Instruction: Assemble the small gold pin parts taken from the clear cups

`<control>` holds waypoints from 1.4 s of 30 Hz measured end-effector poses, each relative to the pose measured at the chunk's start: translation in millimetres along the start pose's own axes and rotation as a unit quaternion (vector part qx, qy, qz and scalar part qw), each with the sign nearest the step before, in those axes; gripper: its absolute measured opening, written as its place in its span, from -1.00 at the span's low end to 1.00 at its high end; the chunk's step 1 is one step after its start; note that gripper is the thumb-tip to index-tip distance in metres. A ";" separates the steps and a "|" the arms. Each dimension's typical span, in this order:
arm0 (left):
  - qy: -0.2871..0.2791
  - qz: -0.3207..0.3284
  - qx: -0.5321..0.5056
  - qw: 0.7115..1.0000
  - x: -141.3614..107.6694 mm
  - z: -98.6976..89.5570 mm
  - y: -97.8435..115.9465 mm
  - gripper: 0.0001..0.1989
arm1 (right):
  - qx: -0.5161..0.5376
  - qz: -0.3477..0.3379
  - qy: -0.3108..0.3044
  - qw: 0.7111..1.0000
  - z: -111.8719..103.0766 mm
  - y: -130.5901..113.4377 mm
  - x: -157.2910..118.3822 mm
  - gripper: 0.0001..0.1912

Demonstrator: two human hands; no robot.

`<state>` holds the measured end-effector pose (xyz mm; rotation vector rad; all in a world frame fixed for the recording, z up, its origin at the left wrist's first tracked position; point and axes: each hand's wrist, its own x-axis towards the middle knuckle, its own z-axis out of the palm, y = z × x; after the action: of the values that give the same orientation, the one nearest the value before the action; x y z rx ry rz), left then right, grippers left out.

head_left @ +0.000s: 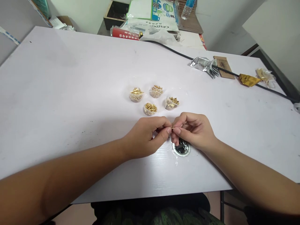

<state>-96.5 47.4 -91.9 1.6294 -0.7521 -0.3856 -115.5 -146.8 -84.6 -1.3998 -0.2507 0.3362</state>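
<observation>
My left hand [150,136] and my right hand [195,129] meet over the table, fingertips almost touching. Each is closed in a pinch on a thin gold-coloured metal pin [172,127], of which only a short piece shows between the thumbs. Below my right hand lies a round, white-rimmed dish [181,150] with a dark inside, partly covered by the fingers. Just beyond the hands stand several small clear cups of gold metal parts: a left cup [136,97] with long pins, a back cup [156,92], a right cup [172,104] and a front cup [150,109] with shorter pieces.
A black cable [173,50] crosses the white table [70,78] along its back right. Silver foil packaging [205,65], brown cardboard [224,67] and a gold foil packet [248,80] lie along it. Behind the table are a black box [114,15], plastic bags and a bottle [188,9].
</observation>
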 end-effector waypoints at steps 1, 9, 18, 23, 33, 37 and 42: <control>0.004 -0.002 0.010 1.000 0.1 0.4 0.5 -0.87 | -0.021 -0.013 0.012 1.000 1.0 -0.5 -0.9 -0.86; 0.006 -0.045 0.038 0.998 0.6 0.9 3.7 -0.83 | -0.096 -0.083 0.056 0.990 4.8 1.9 -5.0 -0.90; 0.025 0.000 0.013 1.000 0.8 0.9 2.3 -0.87 | -0.098 -0.088 0.069 0.989 6.3 2.8 -6.6 -0.92; 0.017 0.023 0.014 0.999 1.0 1.0 0.6 -0.86 | -0.096 -0.088 0.056 0.990 5.2 2.4 -6.1 -0.91; 0.015 0.016 0.021 1.000 1.3 -0.7 1.6 -0.84 | -0.066 -0.057 0.062 0.994 5.2 3.1 -7.1 -0.96; 0.021 -0.009 0.027 0.999 0.9 -0.1 3.0 -0.80 | -0.050 -0.068 0.083 0.993 9.3 3.1 -7.2 -0.96; 0.019 -0.031 0.031 0.999 -0.8 0.0 4.6 -0.76 | -0.054 -0.072 0.059 0.994 10.4 4.0 -5.2 -0.97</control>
<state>-98.3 47.7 -87.5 1.7167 -0.6912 -0.3786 -124.5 -138.6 -86.8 -1.4938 -0.2746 0.1219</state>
